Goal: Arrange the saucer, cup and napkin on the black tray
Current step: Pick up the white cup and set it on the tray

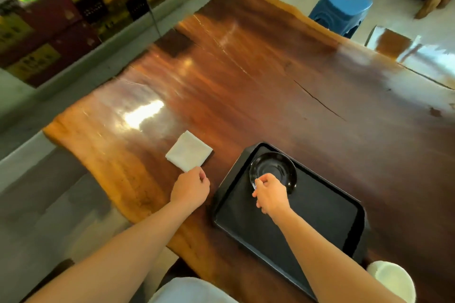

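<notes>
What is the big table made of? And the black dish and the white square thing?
Table: looks like polished wood, with visible grain, cracks and shiny glare. Saucer: probably glazed ceramic or glass, since it is black and reflects light in rings. Napkin: looks like soft folded paper or cloth, matte white.

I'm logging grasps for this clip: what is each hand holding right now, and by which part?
The right hand pinches the black saucer by its near rim, on the tray. The left hand touches the napkin at its near corner; a grip cannot be told.
</notes>
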Action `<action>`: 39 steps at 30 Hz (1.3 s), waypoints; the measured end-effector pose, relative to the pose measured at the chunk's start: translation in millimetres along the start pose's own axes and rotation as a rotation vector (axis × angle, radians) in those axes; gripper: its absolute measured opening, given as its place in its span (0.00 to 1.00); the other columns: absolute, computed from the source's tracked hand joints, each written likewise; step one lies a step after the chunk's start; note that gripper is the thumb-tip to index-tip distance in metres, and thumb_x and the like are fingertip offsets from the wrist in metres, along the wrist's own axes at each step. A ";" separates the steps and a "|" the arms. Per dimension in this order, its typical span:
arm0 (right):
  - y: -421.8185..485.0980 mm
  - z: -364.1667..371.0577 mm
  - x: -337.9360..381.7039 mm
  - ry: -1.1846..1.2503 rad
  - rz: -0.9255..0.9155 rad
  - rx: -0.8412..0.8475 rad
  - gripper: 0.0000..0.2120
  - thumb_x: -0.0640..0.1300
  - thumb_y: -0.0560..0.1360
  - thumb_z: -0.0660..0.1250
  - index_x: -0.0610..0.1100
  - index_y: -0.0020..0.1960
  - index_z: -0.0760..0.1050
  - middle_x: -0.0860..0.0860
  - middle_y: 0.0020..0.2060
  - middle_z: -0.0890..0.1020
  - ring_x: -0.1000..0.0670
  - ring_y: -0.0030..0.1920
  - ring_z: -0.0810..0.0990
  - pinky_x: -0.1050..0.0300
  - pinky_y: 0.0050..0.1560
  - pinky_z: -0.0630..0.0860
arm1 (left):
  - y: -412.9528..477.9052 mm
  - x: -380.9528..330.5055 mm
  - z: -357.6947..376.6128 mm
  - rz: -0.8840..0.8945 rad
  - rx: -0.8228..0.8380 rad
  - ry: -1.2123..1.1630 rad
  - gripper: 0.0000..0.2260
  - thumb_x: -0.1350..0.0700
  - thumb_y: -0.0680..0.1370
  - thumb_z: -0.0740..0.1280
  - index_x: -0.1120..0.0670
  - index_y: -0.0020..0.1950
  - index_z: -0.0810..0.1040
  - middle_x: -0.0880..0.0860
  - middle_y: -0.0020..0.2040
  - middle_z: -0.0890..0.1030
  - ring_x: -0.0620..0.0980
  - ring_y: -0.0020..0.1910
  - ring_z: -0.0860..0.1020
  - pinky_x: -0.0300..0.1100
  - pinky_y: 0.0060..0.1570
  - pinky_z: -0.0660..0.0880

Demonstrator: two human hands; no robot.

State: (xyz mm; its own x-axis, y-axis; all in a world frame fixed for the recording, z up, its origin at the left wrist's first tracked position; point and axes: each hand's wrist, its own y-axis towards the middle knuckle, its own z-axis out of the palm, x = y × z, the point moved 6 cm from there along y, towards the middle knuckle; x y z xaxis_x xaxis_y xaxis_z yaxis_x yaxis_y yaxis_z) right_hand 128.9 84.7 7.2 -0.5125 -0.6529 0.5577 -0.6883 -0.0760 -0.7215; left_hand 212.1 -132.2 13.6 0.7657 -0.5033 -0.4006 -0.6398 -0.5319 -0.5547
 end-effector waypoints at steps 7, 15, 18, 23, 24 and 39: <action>2.1 42.5 31.8 -0.045 -0.018 0.095 0.10 0.45 0.83 0.58 0.39 0.54 0.74 0.45 0.36 0.79 0.51 0.25 0.69 0.58 0.23 0.64 | 3.2 43.9 -16.8 -0.113 -0.040 0.014 0.06 0.50 0.83 0.62 0.49 0.55 0.77 0.51 0.53 0.81 0.50 0.51 0.81 0.45 0.55 0.82; -8.7 33.4 28.7 -0.087 -0.067 0.081 0.10 0.43 0.82 0.57 0.40 0.53 0.74 0.45 0.38 0.81 0.50 0.29 0.72 0.60 0.23 0.68 | 4.2 25.6 -20.3 -0.051 -0.044 0.022 0.05 0.51 0.83 0.63 0.50 0.55 0.76 0.51 0.52 0.80 0.50 0.49 0.80 0.44 0.53 0.81; -17.1 6.5 9.5 -0.056 -0.063 0.027 0.10 0.43 0.82 0.56 0.40 0.53 0.74 0.44 0.39 0.81 0.49 0.30 0.72 0.59 0.24 0.67 | -3.7 0.2 -9.6 0.028 -0.026 0.024 0.03 0.51 0.83 0.63 0.48 0.53 0.75 0.49 0.49 0.78 0.49 0.46 0.79 0.41 0.50 0.81; -33.3 -44.1 -42.8 0.037 -0.011 -0.070 0.09 0.44 0.82 0.57 0.41 0.52 0.74 0.41 0.44 0.84 0.49 0.30 0.73 0.59 0.24 0.68 | -34.0 -47.3 25.2 0.156 0.063 0.048 0.05 0.52 0.82 0.62 0.50 0.48 0.76 0.51 0.46 0.81 0.51 0.46 0.80 0.48 0.50 0.81; -37.4 -53.3 -55.2 0.051 0.001 -0.090 0.09 0.44 0.82 0.57 0.42 0.52 0.74 0.41 0.45 0.84 0.49 0.30 0.74 0.59 0.24 0.69 | -42.1 -55.5 33.1 0.174 0.076 0.060 0.06 0.52 0.81 0.62 0.49 0.47 0.76 0.51 0.46 0.81 0.52 0.47 0.79 0.49 0.49 0.80; -109.9 -163.6 -236.6 0.308 0.158 -0.371 0.06 0.46 0.81 0.59 0.44 0.51 0.72 0.40 0.45 0.83 0.47 0.33 0.76 0.55 0.29 0.71 | -164.8 -152.7 177.3 0.439 0.308 0.193 0.05 0.52 0.78 0.63 0.49 0.44 0.77 0.50 0.42 0.82 0.52 0.43 0.80 0.48 0.44 0.79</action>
State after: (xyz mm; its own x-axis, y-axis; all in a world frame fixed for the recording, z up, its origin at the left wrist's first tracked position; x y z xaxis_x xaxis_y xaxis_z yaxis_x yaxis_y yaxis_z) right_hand 241.8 370.8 21.7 -0.7140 -0.3781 0.5893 -0.6977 0.3145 -0.6436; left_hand 212.4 153.1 36.9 0.3878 -0.7631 -0.5171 -0.8244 -0.0362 -0.5649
